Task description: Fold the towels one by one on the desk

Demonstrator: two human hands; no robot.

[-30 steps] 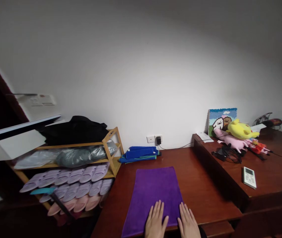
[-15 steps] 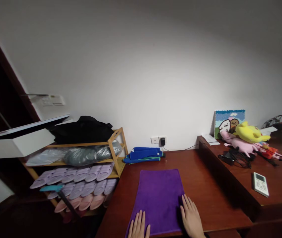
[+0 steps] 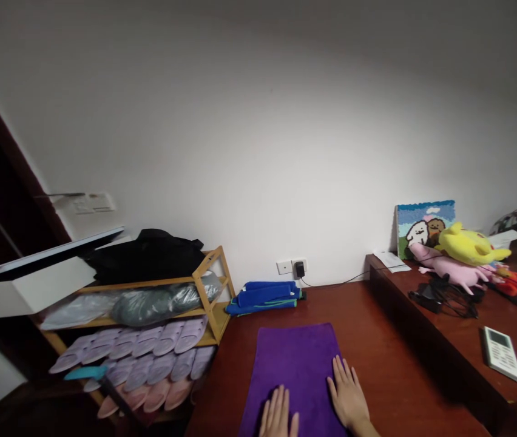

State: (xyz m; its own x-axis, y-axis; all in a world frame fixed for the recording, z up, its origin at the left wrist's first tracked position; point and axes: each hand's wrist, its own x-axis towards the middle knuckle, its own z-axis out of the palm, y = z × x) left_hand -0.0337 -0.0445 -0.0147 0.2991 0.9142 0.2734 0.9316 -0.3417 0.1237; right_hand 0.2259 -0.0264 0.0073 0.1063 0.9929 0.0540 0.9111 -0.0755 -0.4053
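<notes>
A purple cloth [image 3: 292, 364] lies spread flat on the reddish-brown wooden table [image 3: 390, 358]; its near edge is out of view. My left hand [image 3: 278, 414] rests palm down on the cloth's lower middle, fingers stretched forward. On the cloth's right edge lies my right hand [image 3: 348, 393], also flat, with the fingers slightly apart and part of the palm over bare wood. Neither hand grips anything.
Folded blue cloths [image 3: 265, 297] lie at the table's back left, near a plugged-in black adapter [image 3: 300, 269]. Left stands a wooden rack [image 3: 215, 303] of slippers. On the raised right surface are plush toys [image 3: 470, 246], a white remote [image 3: 502, 353] and a dog picture [image 3: 425, 224].
My left hand has slid right across the cloth, from its left edge toward the middle. My right hand stays near the right edge. The view has tilted slightly upward.
</notes>
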